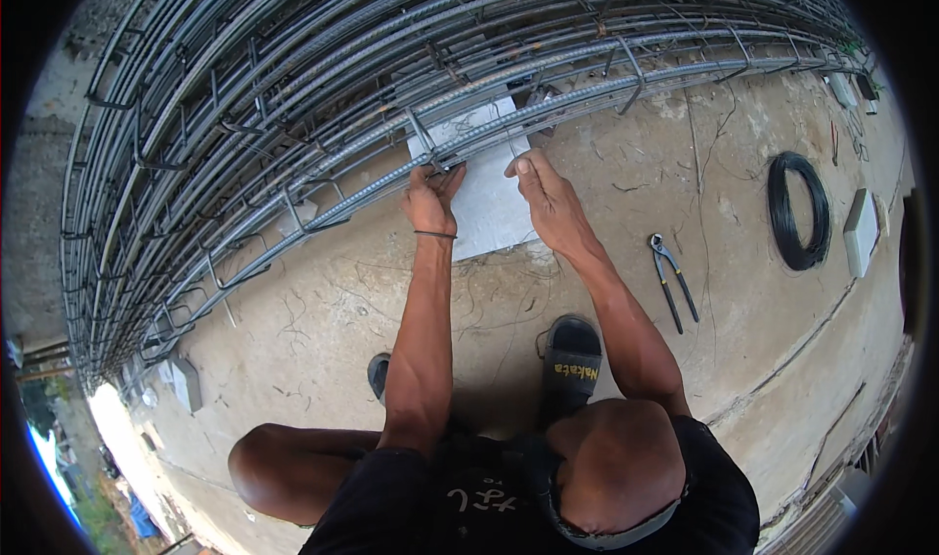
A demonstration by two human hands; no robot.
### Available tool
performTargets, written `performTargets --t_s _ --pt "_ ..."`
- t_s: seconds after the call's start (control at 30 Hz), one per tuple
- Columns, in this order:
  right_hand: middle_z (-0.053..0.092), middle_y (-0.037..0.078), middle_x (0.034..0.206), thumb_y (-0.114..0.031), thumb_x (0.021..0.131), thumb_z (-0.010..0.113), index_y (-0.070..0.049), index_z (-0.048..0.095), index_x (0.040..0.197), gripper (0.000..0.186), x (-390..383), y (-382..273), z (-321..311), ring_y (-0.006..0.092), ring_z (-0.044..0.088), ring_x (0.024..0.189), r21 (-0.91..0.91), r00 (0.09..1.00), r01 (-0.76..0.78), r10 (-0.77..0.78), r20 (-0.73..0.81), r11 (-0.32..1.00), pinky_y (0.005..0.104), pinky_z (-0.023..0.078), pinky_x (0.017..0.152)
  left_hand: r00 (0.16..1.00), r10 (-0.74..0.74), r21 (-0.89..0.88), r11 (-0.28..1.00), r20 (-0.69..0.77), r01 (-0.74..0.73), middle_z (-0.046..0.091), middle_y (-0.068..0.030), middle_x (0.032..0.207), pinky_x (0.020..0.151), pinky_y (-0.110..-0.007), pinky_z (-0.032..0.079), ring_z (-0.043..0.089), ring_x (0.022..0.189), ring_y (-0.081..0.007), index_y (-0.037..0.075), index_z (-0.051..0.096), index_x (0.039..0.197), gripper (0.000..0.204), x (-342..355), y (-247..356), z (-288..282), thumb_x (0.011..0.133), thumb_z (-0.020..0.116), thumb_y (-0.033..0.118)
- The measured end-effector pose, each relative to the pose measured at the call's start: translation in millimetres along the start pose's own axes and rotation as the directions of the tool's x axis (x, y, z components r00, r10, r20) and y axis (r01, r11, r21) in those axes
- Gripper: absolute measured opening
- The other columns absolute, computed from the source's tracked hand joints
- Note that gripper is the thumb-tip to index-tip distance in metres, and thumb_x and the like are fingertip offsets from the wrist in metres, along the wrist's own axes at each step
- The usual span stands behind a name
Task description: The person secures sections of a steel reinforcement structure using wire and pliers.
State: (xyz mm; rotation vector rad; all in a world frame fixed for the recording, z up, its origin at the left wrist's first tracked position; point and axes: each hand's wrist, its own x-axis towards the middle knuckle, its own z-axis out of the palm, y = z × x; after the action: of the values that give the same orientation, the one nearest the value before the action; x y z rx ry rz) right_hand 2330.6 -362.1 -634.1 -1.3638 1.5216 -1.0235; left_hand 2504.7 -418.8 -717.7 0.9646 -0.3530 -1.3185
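Steel rebar cages [293, 86] with square stirrups stretch across the top of the view. My left hand [433, 195], a band around its wrist, has its fingers curled up at the underside of the nearest bars, gripping where a stirrup meets a ribbed bar [479, 128]. Just to the right, my right hand [539, 190] pinches a thin tie wire [512, 144] below the bars, thumb and forefinger together. Under both hands a pale, flat board [489, 224] lies on the concrete beneath the cage.
Pincers [673, 282] with dark handles lie right of my right forearm. Farther right are a black wire coil [815, 213] and a pale block [863, 234]; another block [183, 384] sits at left. My sandaled foot [572, 355] rests on the cracked concrete floor [743, 359], strewn with wire scraps.
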Motion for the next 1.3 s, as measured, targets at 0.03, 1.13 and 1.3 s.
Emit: performTargets --t_s 0.03,1.13,1.3 --pt "0.062 0.02 0.075 -0.025 0.093 0.05 -0.003 0.056 0.101 0.024 0 -5 -10 0.0358 0.059 0.068 -0.13 0.991 0.087 -0.073 0.114 0.988 0.0434 0.045 0.066 1.0 -0.014 -0.004 1.0 0.003 0.014 0.059 -0.0231 0.084 0.079 -0.05 0.056 0.064 0.082 -0.0407 -0.009 0.049 0.086 0.023 -1 -3 4 0.087 0.048 0.014" --pt "0.065 0.015 0.094 0.004 0.068 0.052 -0.007 0.067 0.101 0.038 62 -14 0 0.0335 0.063 0.081 -0.63 0.811 0.571 -0.482 0.333 0.526 0.0422 0.05 0.071 0.995 -0.083 -0.008 0.997 0.048 0.083 0.06 -0.0299 0.092 0.073 -0.041 0.058 0.066 0.079 -0.038 -0.014 0.046 0.099 0.034 -5 -2 15 0.09 0.042 0.018" --pt "0.065 0.015 0.093 0.003 0.07 0.053 -0.008 0.065 0.107 0.04 61 -12 -3 0.0332 0.063 0.081 -0.644 0.758 0.634 -0.512 0.405 0.429 0.0414 0.051 0.07 0.997 -0.066 0.009 0.998 0.032 0.065 0.06 -0.0263 0.089 0.071 -0.042 0.058 0.066 0.077 -0.0372 -0.013 0.046 0.096 0.031 -4 -1 16 0.09 0.044 0.017"
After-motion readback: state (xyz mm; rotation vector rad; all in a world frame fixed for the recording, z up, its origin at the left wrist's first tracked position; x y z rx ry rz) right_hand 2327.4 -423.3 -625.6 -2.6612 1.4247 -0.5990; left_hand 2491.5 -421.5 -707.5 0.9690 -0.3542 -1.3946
